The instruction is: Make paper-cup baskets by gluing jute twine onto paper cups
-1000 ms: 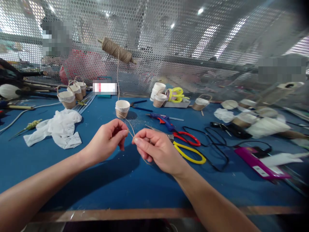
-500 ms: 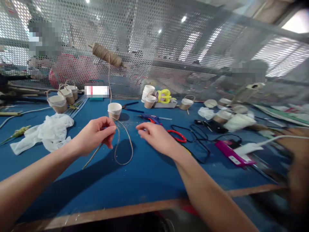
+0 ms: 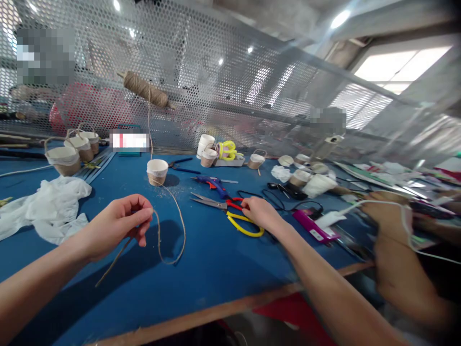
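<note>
My left hand [image 3: 126, 221] pinches a length of twine [image 3: 184, 226], whose loose end sticks out below the fingers. The twine loops over the table and runs up past a small white-lined cup [image 3: 157, 173] to a twine spool [image 3: 146, 89] on the mesh. On the right, my right hand [image 3: 261, 214] has its fingers curled at the red handle of a pair of scissors [image 3: 226, 206]. These scissors have one red and one yellow handle, and their blades lie slightly apart, pointing left. Just behind them rests a blue glue gun [image 3: 212, 184].
White cloth [image 3: 54, 206] and small handled pots [image 3: 63, 161] occupy the left side. Pliers [image 3: 183, 166] lie behind the cup. A purple power strip [image 3: 315, 227] with cables is at the right, near another person's arm [image 3: 392, 250]. A perforated metal screen [image 3: 201, 96] stands behind.
My right hand has moved right and down onto the scissors' handle, uncovering the blades. My left hand still pinches the twine. The camera view has shifted to the right.
</note>
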`<move>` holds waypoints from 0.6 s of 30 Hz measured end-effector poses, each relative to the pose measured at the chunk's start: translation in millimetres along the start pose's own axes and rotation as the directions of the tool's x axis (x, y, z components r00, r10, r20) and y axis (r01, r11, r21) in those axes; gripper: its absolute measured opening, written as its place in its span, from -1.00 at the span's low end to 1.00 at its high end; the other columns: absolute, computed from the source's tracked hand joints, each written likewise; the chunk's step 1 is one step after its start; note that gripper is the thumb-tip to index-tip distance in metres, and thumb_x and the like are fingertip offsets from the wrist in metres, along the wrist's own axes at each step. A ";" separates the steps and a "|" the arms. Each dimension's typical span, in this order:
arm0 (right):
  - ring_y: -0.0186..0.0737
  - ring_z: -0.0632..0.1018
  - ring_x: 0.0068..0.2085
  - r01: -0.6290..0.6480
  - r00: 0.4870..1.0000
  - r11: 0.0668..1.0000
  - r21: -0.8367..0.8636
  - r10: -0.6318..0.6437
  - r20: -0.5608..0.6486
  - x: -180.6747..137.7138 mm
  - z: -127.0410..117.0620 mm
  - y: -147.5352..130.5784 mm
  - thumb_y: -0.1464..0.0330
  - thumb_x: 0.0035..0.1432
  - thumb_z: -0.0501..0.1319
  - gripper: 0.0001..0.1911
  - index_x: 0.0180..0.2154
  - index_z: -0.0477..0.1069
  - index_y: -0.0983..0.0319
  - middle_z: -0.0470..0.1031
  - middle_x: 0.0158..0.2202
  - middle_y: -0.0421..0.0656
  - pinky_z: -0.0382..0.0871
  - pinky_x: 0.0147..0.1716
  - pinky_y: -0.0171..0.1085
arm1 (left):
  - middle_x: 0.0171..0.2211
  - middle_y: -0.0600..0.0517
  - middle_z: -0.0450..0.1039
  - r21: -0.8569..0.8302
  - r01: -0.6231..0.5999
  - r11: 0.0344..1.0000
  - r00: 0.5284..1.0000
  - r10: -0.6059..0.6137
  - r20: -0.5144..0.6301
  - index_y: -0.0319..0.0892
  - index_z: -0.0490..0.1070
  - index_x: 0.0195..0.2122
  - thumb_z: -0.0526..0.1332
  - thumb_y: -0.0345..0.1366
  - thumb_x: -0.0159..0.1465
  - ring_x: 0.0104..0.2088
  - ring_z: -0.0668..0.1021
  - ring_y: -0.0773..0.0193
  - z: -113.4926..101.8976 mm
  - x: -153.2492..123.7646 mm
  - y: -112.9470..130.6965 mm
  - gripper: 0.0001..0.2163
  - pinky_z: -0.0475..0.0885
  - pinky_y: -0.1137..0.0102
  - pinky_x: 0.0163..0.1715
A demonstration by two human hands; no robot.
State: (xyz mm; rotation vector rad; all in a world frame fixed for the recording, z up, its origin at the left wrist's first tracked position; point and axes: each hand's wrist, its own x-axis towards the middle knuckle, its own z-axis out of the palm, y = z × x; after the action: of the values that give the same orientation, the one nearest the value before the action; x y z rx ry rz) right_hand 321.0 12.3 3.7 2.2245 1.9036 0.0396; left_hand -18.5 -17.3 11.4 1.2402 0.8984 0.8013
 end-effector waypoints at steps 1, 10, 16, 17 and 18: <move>-0.27 0.47 -0.25 0.004 1.000 1.000 -0.010 -0.004 0.006 3.1 -3.1 1.8 0.33 0.16 0.08 -0.81 -0.24 0.37 0.29 0.43 -0.24 -0.13 0.34 -0.25 -0.19 | -0.64 0.18 0.25 0.001 0.006 1.000 1.000 -0.006 -0.001 -0.19 0.25 -0.46 0.18 -0.21 0.13 -0.65 0.36 0.46 0.6 0.1 -0.3 -0.83 0.33 0.49 -0.61; -0.08 0.40 -0.04 0.003 0.998 1.000 -0.015 -0.004 -0.066 9.5 -4.3 0.8 0.48 0.14 -0.03 -0.62 0.00 0.29 0.32 0.34 -0.05 0.08 0.22 -0.11 -0.23 | -0.63 0.18 0.26 -0.012 0.033 0.999 0.999 -0.033 0.008 -0.18 0.26 -0.45 0.18 -0.19 0.13 -0.64 0.36 0.45 -0.2 0.8 -4.1 -0.82 0.34 0.48 -0.60; -0.06 0.35 0.01 0.208 0.974 0.972 0.108 -0.216 0.072 -1.7 -1.6 -7.0 0.48 -0.01 0.08 -0.34 0.17 0.04 0.24 0.29 0.03 0.02 0.21 -0.10 -0.24 | -0.66 0.19 0.25 -0.043 0.025 0.999 0.999 -0.026 -0.024 -0.19 0.25 -0.47 0.20 -0.22 0.11 -0.65 0.34 0.47 -0.7 1.2 -2.9 -0.83 0.33 0.49 -0.61; -0.03 0.34 0.01 0.223 0.968 0.966 0.127 -0.235 0.086 -0.9 -1.6 -7.2 0.48 -0.06 0.11 -0.30 0.18 0.04 0.23 0.29 0.02 0.03 0.22 -0.11 -0.22 | -0.66 0.19 0.24 -0.049 0.021 0.999 0.999 -0.022 -0.029 -0.19 0.25 -0.47 0.20 -0.22 0.11 -0.66 0.34 0.47 -0.4 1.1 -2.5 -0.83 0.33 0.49 -0.61; -0.01 0.33 0.01 0.236 0.963 0.961 0.146 -0.251 0.095 -0.1 -1.7 -7.4 0.48 -0.10 0.14 -0.27 0.17 0.07 0.22 0.30 0.00 0.02 0.22 -0.11 -0.22 | -0.66 0.19 0.25 -0.053 0.016 0.998 0.999 -0.018 -0.034 -0.19 0.25 -0.47 0.20 -0.23 0.11 -0.65 0.34 0.47 -0.3 0.9 -2.2 -0.83 0.33 0.49 -0.61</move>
State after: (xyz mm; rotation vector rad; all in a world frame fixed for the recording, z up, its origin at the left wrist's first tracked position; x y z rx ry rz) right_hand 313.5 13.5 4.0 2.0037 2.1578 -0.2543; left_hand -18.3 -16.7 9.0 1.1738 0.9096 0.8301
